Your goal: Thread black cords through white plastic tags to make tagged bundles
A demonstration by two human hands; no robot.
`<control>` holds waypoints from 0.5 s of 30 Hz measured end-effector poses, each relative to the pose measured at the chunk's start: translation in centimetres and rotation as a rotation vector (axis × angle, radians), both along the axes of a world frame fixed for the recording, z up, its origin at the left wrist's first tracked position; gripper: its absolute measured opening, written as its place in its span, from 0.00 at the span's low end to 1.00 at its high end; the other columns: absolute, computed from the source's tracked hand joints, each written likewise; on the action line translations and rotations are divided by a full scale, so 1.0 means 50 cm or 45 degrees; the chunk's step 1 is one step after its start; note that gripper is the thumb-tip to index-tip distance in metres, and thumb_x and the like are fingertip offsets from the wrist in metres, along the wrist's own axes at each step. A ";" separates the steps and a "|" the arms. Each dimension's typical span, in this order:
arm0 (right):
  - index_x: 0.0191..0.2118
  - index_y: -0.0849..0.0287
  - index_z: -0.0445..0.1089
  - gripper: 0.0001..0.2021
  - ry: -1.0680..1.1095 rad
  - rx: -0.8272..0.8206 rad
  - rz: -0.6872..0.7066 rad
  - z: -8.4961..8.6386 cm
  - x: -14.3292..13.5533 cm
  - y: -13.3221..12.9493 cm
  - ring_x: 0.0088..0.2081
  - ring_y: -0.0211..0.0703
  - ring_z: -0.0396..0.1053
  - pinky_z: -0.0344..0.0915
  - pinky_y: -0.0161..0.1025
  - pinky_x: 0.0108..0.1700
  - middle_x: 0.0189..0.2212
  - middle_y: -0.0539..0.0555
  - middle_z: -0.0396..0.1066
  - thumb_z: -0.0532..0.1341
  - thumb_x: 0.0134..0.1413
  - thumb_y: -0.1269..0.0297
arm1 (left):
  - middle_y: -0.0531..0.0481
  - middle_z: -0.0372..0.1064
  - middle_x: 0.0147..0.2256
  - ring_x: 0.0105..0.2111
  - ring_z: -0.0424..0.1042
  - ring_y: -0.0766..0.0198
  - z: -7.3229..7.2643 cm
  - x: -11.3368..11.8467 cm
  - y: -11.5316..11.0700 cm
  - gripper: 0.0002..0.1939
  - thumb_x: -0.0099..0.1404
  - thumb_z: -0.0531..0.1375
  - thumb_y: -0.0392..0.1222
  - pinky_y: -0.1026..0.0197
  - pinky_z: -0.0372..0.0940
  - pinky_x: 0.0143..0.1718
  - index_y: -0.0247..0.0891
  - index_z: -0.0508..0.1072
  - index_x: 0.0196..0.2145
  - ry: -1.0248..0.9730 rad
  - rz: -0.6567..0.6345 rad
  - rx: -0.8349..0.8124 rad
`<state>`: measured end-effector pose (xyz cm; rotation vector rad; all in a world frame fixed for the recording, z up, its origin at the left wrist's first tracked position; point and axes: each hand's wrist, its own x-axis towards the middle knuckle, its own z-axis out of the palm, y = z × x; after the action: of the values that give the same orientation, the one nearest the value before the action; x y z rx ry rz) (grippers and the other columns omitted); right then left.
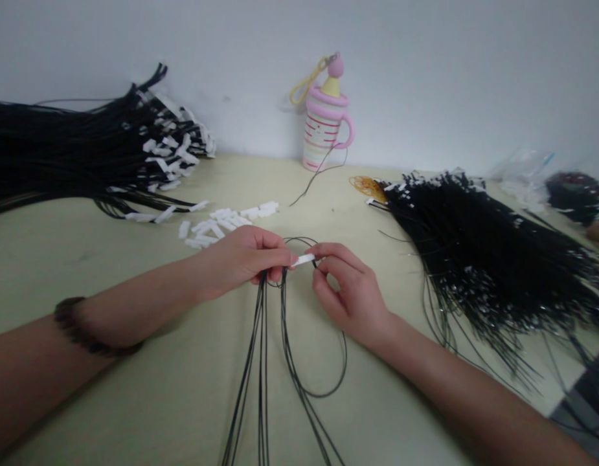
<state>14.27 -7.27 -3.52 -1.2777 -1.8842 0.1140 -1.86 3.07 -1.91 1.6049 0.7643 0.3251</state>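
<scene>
Between my two hands, a small white strip (304,259) lies level above the table. My left hand (254,257) pinches its left end together with thin black cords (261,349) that hang down toward the bottom edge. At the strip's right end, my right hand (346,285) is closed, with thumb and fingers at the strip and a black cord. Looped black cords (289,362) hang below the strip between the hands. Loose white strips (216,226) lie on the table just beyond my left hand.
A thick bundle of black cords with white tags (61,149) is at the back left. Another black bundle (484,239) spreads over the right side. A pink and white cup (321,133) stands by the wall, and a clear plastic bag (525,175) sits at the far right.
</scene>
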 end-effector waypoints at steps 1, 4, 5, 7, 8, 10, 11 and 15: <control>0.30 0.61 0.63 0.05 0.006 0.002 0.004 0.000 0.000 0.000 0.45 0.39 0.65 0.64 0.39 0.47 0.41 0.59 0.67 0.52 0.54 0.74 | 0.55 0.62 0.14 0.15 0.55 0.74 -0.001 0.001 -0.001 0.11 0.55 0.59 0.42 0.69 0.47 0.16 0.36 0.69 0.18 -0.003 0.014 0.004; 0.33 0.60 0.66 0.05 0.013 -0.007 0.007 0.001 0.004 -0.003 0.47 0.40 0.64 0.62 0.41 0.50 0.44 0.59 0.66 0.53 0.54 0.73 | 0.55 0.62 0.14 0.15 0.55 0.74 -0.003 0.003 -0.002 0.10 0.55 0.59 0.42 0.68 0.46 0.16 0.36 0.69 0.19 -0.036 0.083 0.006; 0.33 0.60 0.67 0.05 0.006 -0.008 -0.014 0.003 0.007 -0.005 0.48 0.41 0.63 0.62 0.42 0.49 0.46 0.59 0.64 0.54 0.54 0.72 | 0.55 0.62 0.14 0.15 0.55 0.74 -0.002 0.004 -0.001 0.10 0.54 0.59 0.42 0.68 0.47 0.16 0.36 0.70 0.19 -0.051 0.111 0.005; 0.34 0.60 0.71 0.05 0.008 0.017 -0.113 0.006 0.013 -0.006 0.46 0.42 0.62 0.63 0.42 0.45 0.47 0.60 0.61 0.58 0.52 0.70 | 0.55 0.62 0.14 0.15 0.56 0.73 0.003 0.003 0.003 0.09 0.54 0.59 0.42 0.68 0.48 0.17 0.36 0.70 0.20 -0.080 0.169 0.019; 0.34 0.60 0.72 0.05 0.030 0.010 -0.162 0.007 0.017 -0.006 0.43 0.42 0.62 0.63 0.41 0.42 0.45 0.59 0.62 0.59 0.51 0.69 | 0.55 0.61 0.14 0.15 0.56 0.73 0.008 0.001 0.007 0.10 0.54 0.59 0.42 0.68 0.49 0.17 0.36 0.70 0.19 -0.094 0.202 0.031; 0.33 0.60 0.74 0.06 0.146 -0.155 -0.159 0.010 0.024 -0.005 0.33 0.37 0.62 0.62 0.37 0.33 0.32 0.55 0.63 0.61 0.49 0.66 | 0.56 0.59 0.13 0.15 0.56 0.73 0.025 -0.006 0.014 0.11 0.53 0.59 0.42 0.68 0.49 0.17 0.36 0.68 0.17 -0.159 0.255 0.023; 0.33 0.60 0.74 0.06 0.238 -0.316 -0.092 0.010 0.028 -0.003 0.27 0.35 0.59 0.60 0.34 0.29 0.25 0.51 0.61 0.61 0.49 0.66 | 0.56 0.57 0.12 0.15 0.55 0.74 0.035 -0.011 0.016 0.12 0.53 0.60 0.42 0.68 0.49 0.17 0.36 0.66 0.16 -0.208 0.260 -0.002; 0.32 0.64 0.71 0.06 0.683 -0.807 0.205 0.010 0.042 0.011 0.21 0.29 0.56 0.56 0.30 0.24 0.20 0.46 0.61 0.60 0.49 0.66 | 0.56 0.55 0.10 0.13 0.53 0.74 0.078 -0.033 0.014 0.12 0.48 0.61 0.42 0.68 0.46 0.15 0.37 0.66 0.13 -0.295 0.043 -0.058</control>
<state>16.35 -6.71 -3.02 -1.3116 -1.5113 1.0990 -3.52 3.76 1.98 1.4819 0.6166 0.5052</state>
